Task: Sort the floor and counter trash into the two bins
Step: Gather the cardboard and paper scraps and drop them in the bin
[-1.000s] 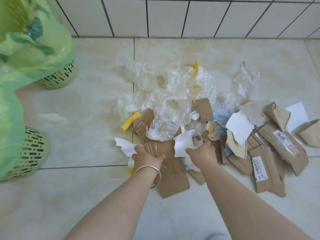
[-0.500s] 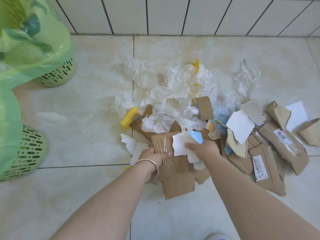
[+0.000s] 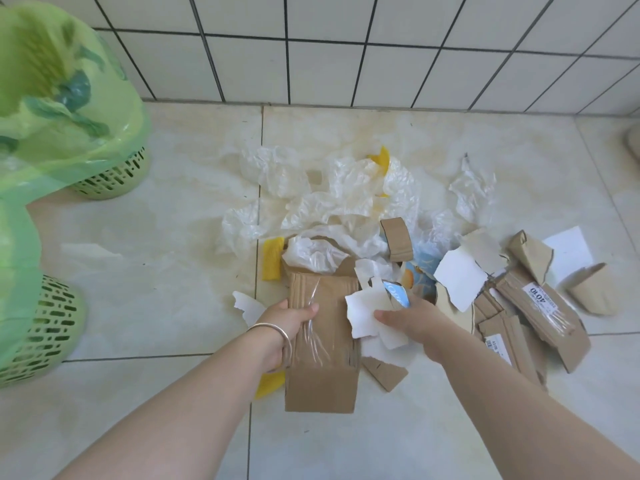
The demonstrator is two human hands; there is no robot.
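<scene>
Down on the floor point(image 3: 173, 271), the left hand point(image 3: 289, 315) grips a flattened cardboard piece point(image 3: 322, 358) by its nine o'clock edge, while the right hand point(image 3: 408, 320) pinches torn white paper scraps point(image 3: 363, 311) at its three o'clock. Two green bins point(image 3: 52, 327) stand well apart at nine o'clock.

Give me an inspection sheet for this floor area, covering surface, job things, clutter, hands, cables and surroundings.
Surface: pale floor tiles, dark grout lines.
Job's things: two green bins, far bin and near bin, both lined with green bags; cardboard piece; white paper scraps; crumpled clear plastic.
Clutter: labelled cardboard strips, yellow sponge, loose white sheet.
Hands: left hand grips the cardboard piece; right hand pinches the paper scraps.
Cables: nothing seen.
Surroundings: white tiled wall behind.
</scene>
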